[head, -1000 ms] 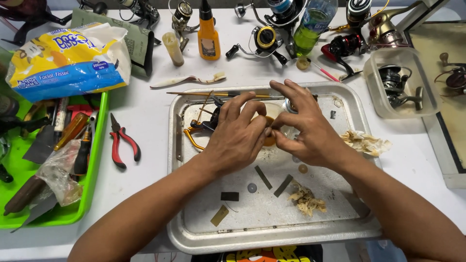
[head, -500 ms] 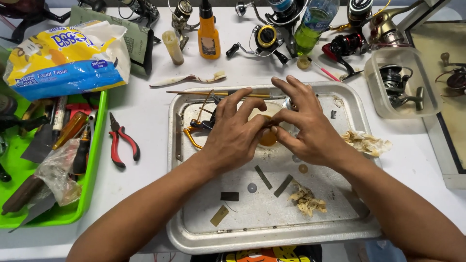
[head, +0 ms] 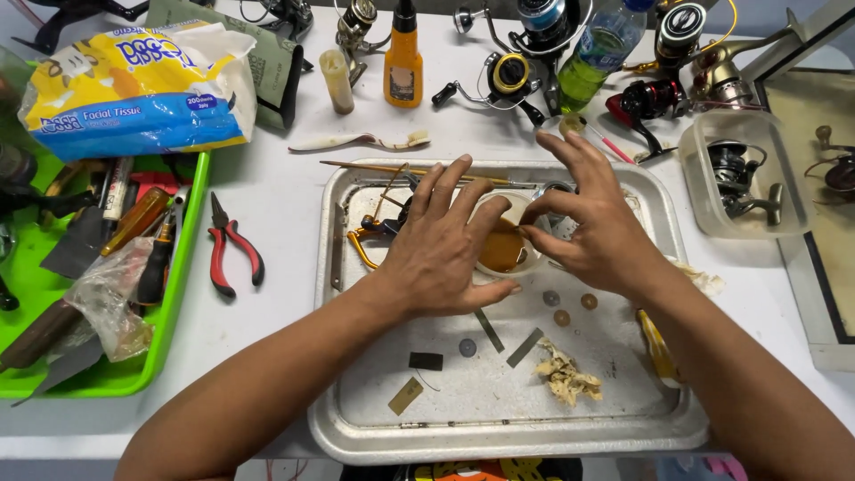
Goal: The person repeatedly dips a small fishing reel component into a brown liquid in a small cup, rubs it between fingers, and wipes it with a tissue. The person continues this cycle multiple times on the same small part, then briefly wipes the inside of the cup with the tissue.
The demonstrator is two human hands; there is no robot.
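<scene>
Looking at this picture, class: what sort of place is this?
Probably a fishing-reel repair bench: spinning reels along the back, pliers beside a green tool tray, and small parts on a metal tray.
</scene>
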